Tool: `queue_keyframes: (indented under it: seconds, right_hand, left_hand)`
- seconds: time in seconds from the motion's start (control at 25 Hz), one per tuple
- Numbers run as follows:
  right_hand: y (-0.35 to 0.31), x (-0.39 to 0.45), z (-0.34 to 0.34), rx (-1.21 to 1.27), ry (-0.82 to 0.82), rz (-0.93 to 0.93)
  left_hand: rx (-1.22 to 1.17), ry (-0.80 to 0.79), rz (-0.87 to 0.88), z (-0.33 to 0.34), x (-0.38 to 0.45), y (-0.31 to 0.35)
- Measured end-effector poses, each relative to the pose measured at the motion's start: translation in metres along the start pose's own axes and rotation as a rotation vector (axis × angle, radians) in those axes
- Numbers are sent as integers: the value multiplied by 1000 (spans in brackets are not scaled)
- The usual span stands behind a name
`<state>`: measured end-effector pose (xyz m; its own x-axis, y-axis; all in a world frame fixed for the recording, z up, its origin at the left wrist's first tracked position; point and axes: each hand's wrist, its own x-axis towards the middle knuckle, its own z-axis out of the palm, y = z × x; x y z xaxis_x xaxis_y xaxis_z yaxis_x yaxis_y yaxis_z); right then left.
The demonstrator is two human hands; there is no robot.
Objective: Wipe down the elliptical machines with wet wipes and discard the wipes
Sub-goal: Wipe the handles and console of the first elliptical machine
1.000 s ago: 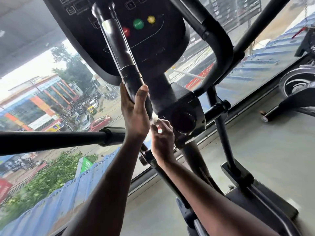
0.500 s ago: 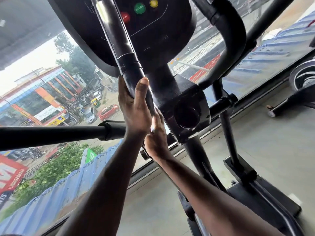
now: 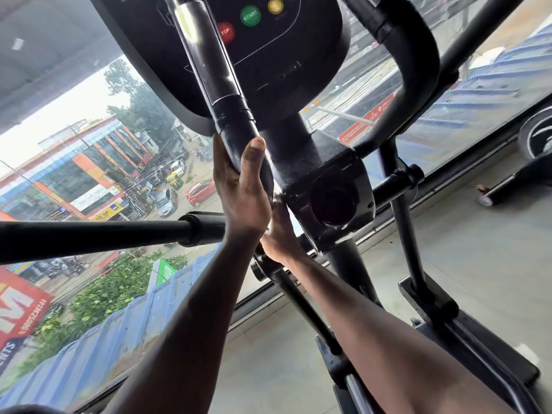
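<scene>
Left hand: the left hand (image 3: 243, 195) is wrapped round the lower handlebar (image 3: 236, 127), thumb up along its front, so the bar is gripped and steadied.
Right hand: the right hand (image 3: 279, 234) is pushed in behind the left, against the edge of the pivot housing (image 3: 331, 192); its fingers are hidden, so whether they are open, curled or holding anything cannot be told.
Wipe: no wipe is seen in this frame; if one is held, it is covered by the right hand at the joint between bar and housing.
Machine: the elliptical is seen from below, with the console (image 3: 263, 49) overhead, its stop button (image 3: 225, 32) and start button (image 3: 250, 15) facing the camera.
Step, as judged: the joint under the console is probably being wiped while the bar is held fast.
Risk, pinching: the handlebar is a swinging part; if the grip were loosened, fingers could be caught at the pivot.
Risk, missed spots: the work is done out of sight, so the back of the housing could be left dirty.
Risk, buttons: a wet wipe carried upward could press the buttons or leave moisture on the console.
Risk, dropping: a wipe wedged in the joint could be torn or left behind instead of being discarded.
</scene>
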<state>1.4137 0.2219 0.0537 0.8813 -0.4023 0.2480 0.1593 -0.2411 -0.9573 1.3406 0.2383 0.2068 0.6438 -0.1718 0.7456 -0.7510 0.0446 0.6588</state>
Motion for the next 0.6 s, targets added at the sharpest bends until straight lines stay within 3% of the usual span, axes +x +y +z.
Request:
queue_keyframes:
  seconds: [0.16, 0.28, 0.36, 0.52, 0.6]
  right_hand:
    - [-23, -18, -20, 482, 136, 161]
    - [-52, -43, -45, 718, 335, 58]
    - [-64, -52, -54, 810, 339, -15]
    - [-80, -51, -63, 796, 228, 124]
    - [-96, -52, -73, 858, 276, 44]
  left_hand:
    - [3, 3, -4, 0, -1, 2]
    - [38, 15, 8, 0, 0, 2]
    - [22, 8, -8, 0, -1, 1]
    - [-20, -7, -49, -1, -1, 2]
    - [-44, -19, -46, 0, -2, 7]
